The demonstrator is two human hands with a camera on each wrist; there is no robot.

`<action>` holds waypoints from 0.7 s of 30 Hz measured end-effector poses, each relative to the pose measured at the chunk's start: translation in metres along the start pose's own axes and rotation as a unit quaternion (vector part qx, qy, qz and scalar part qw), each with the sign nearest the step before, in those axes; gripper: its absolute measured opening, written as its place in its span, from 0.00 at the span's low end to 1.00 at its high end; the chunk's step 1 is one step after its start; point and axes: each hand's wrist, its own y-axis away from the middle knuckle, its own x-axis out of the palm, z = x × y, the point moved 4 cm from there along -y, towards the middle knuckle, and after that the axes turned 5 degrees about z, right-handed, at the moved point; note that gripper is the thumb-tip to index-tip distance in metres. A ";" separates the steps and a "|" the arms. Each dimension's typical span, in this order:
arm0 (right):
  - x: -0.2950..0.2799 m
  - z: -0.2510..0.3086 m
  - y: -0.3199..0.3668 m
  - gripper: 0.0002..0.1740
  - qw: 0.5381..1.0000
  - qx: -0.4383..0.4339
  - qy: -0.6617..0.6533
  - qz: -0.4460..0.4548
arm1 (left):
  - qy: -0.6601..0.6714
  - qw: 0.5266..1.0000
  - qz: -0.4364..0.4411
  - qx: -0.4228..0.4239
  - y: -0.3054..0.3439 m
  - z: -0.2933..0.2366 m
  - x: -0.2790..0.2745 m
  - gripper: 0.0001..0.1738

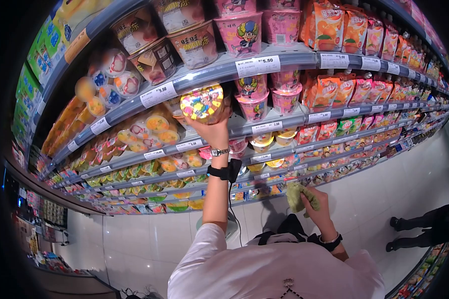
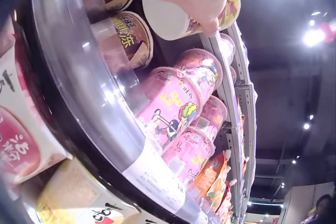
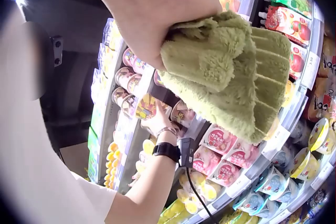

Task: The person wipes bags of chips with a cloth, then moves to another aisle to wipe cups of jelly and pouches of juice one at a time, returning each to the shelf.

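My left hand holds a round tub with a bright yellow, pink and blue patterned lid, at the front of a middle shelf. In the left wrist view the tub's white base shows, with fingers round its side. Brown tubs and pink tubs with a cartoon figure stand behind and beside it. Lower down, away from the shelves, my right hand grips a fluffy green cloth. The folded cloth hides most of that hand's fingers in the right wrist view.
Shelf edges with price tags run above and below the left hand. Orange pouches line the right side, packs of fruit jelly cups the left. A cable hangs from the left wrist. Another person's legs are on the tiled floor at right.
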 end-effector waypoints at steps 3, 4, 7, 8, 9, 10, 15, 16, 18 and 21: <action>0.007 -0.008 0.002 0.08 1.000 0.006 -0.004 0.015 | 0.048 0.999 0.007 0.005 0.007 0.008 -0.004 0.63; 0.010 -0.011 0.003 0.09 1.000 0.005 0.006 0.024 | 0.070 0.997 0.000 0.018 0.009 0.007 -0.005 0.64; 0.015 -0.017 0.003 0.11 0.999 0.004 0.013 0.035 | 0.087 0.996 0.004 0.025 0.008 0.011 -0.006 0.69; 0.017 -0.017 0.003 0.12 0.999 0.004 0.009 0.038 | 0.060 0.997 -0.002 0.041 0.006 0.013 -0.006 0.64; 0.019 -0.018 0.003 0.12 0.999 0.004 0.008 0.037 | 0.034 0.998 -0.007 0.058 0.004 0.013 -0.005 0.59; 0.022 -0.018 0.003 0.13 0.999 -0.009 0.019 0.039 | 0.034 0.998 -0.007 0.058 0.002 0.014 -0.003 0.59; 0.035 -0.011 0.002 0.13 0.998 -0.007 0.016 0.066 | 0.059 0.997 0.004 0.057 -0.002 0.013 0.002 0.60; 0.041 -0.016 0.004 0.14 0.995 0.006 0.027 0.091 | 0.060 0.997 0.004 0.058 -0.002 0.012 0.002 0.60; 0.046 -0.016 0.002 0.15 0.992 0.018 0.037 0.118 | 0.072 0.996 0.014 0.047 -0.001 0.011 0.002 0.60; 0.050 0.001 -0.011 0.19 0.991 -0.039 0.033 0.126 | 0.072 0.997 0.026 0.028 0.009 0.008 -0.003 0.59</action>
